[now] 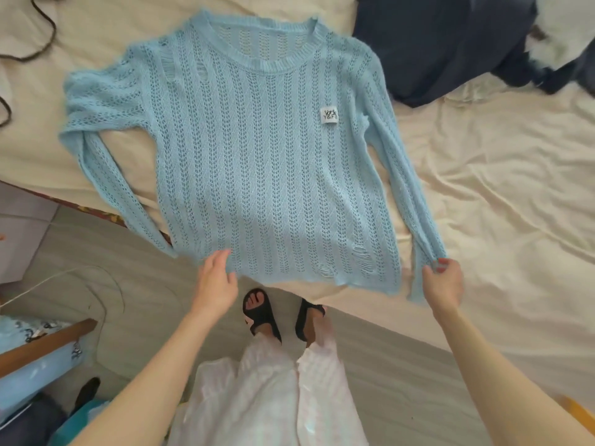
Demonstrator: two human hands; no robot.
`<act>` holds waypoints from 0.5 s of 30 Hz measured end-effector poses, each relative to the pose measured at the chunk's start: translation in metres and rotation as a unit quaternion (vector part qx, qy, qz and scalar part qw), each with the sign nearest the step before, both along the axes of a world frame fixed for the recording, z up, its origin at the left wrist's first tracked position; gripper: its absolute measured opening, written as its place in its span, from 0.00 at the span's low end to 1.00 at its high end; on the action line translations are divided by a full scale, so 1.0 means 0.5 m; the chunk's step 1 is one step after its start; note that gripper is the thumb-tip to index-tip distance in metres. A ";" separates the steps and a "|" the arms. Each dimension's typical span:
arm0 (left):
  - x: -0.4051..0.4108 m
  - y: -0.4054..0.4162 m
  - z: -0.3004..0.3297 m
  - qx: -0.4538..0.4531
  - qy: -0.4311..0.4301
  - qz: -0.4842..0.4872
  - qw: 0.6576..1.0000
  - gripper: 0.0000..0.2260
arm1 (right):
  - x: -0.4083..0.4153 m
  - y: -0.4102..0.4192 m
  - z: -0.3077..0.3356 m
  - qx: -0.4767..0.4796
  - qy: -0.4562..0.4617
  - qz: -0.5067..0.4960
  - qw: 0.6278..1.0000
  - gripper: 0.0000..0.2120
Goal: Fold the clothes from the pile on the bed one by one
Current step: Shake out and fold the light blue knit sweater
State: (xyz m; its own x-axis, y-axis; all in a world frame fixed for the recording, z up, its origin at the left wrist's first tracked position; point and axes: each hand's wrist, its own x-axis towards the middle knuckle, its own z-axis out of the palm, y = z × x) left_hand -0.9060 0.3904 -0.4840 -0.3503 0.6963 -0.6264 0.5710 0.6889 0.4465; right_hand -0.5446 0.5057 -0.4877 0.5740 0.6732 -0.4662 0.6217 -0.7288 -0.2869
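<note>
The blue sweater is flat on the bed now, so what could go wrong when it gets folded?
1. The blue sweater is an open knit that already has ragged holes near its hem, so fingers could catch and make them bigger.
2. The right hand pinches only the cuff of one sleeve; a hard pull might stretch it.
3. The hem and the other sleeve lie at the bed's edge by the left hand, so the sweater might slide off.

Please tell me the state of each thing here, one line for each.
Light blue knit sweater: spread flat, front up, unfolded.
Left hand: open, fingers at the sweater hem.
Right hand: pinches the cuff of one sleeve.
Dark blue garment: crumpled, unfolded.
Cream bedsheet: wrinkled.
</note>
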 end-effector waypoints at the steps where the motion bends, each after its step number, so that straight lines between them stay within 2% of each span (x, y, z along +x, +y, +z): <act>1: 0.026 0.027 0.001 0.013 -0.008 -0.033 0.999 0.23 | 0.011 0.016 0.003 0.002 -0.005 0.009 1.000 0.21; 5: 0.124 0.126 -0.014 0.029 -0.050 -0.112 0.992 0.25 | 0.055 0.077 0.003 -0.005 0.008 0.079 0.997 0.27; 8: 0.184 0.185 -0.035 0.006 -0.051 -0.149 0.987 0.27 | 0.067 0.126 -0.009 -0.039 0.097 0.109 0.989 0.29; 10: 0.214 0.216 -0.044 -0.051 -0.051 -0.168 0.983 0.27 | 0.066 0.152 -0.010 -0.067 0.141 0.132 0.979 0.20; 12: 0.235 0.242 -0.044 -0.102 -0.039 -0.170 0.979 0.26 | 0.053 0.169 -0.004 -0.052 0.140 0.161 0.976 0.09; 13: 0.243 0.254 -0.038 -0.105 -0.037 -0.150 0.982 0.25 | 0.043 0.173 0.002 -0.029 0.132 0.164 0.977 0.07; 15: 0.259 0.274 -0.022 -0.054 -0.054 -0.060 0.995 0.20 | 0.014 0.169 0.019 0.024 0.128 0.167 0.977 0.03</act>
